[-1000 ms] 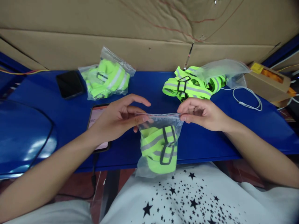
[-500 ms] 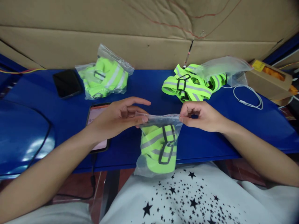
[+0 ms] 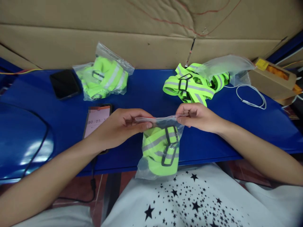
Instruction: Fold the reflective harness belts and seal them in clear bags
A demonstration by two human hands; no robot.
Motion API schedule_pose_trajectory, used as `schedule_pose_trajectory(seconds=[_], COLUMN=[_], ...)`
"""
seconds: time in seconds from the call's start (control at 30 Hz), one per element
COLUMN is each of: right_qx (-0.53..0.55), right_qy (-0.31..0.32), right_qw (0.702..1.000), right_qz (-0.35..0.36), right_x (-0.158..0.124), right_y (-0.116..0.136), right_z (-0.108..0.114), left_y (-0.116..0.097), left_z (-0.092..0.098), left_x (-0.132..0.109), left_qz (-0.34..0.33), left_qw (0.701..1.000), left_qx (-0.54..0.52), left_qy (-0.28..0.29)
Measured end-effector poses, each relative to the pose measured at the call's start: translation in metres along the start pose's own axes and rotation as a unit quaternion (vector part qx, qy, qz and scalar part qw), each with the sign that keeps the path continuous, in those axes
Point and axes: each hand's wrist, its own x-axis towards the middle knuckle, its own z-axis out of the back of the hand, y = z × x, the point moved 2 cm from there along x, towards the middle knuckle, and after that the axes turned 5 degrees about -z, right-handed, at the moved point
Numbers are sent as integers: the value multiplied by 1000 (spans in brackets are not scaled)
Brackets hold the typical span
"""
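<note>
A clear zip bag (image 3: pixel 142 170) hangs upright at the table's front edge, over my lap. Inside it lies a folded neon-yellow reflective strap (image 3: pixel 153 143) with grey stripes and black buckles. My left hand (image 3: pixel 129 123) pinches the bag's top edge at its left end between thumb and fingers. At the right end of the same edge, my right hand (image 3: pixel 195 116) grips the plastic with thumb and curled fingers. Between the hands the bag's mouth looks pressed flat; whether it is sealed I cannot tell.
On the blue table (image 3: pixel 142 94) lie another bagged strap (image 3: pixel 104 78), loose reflective straps (image 3: pixel 191 85) partly under an empty plastic bag (image 3: pixel 227 66), a black phone-like object (image 3: pixel 64 84), a phone with a lit screen (image 3: pixel 98 118), a white cable (image 3: pixel 254 97) and a cardboard box (image 3: pixel 272 82).
My left fingers have closed down onto the bag's top edge, where the index finger was raised before. My right hand has shifted slightly left along the edge. More of the lit phone shows.
</note>
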Motion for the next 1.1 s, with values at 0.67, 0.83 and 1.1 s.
schedule_pose_trajectory(seconds=[0.67, 0.83, 1.1], right_qx=[-65, -79, -115], right_qy=[-35, -42, -39], right_qw=[995, 993, 987], right_qz=[63, 74, 105], right_x=[-2, -3, -4], right_y=[6, 6, 15], right_z=[-8, -12, -17], left_y=[-5, -2, -7], left_z=[-12, -15, -22], left_x=[-1, -3, -6], left_qz=[-1, -8, -22], left_qw=[1000, 1000, 1000], left_qx=[-28, -18, -15], left_qy=[-10, 0, -4])
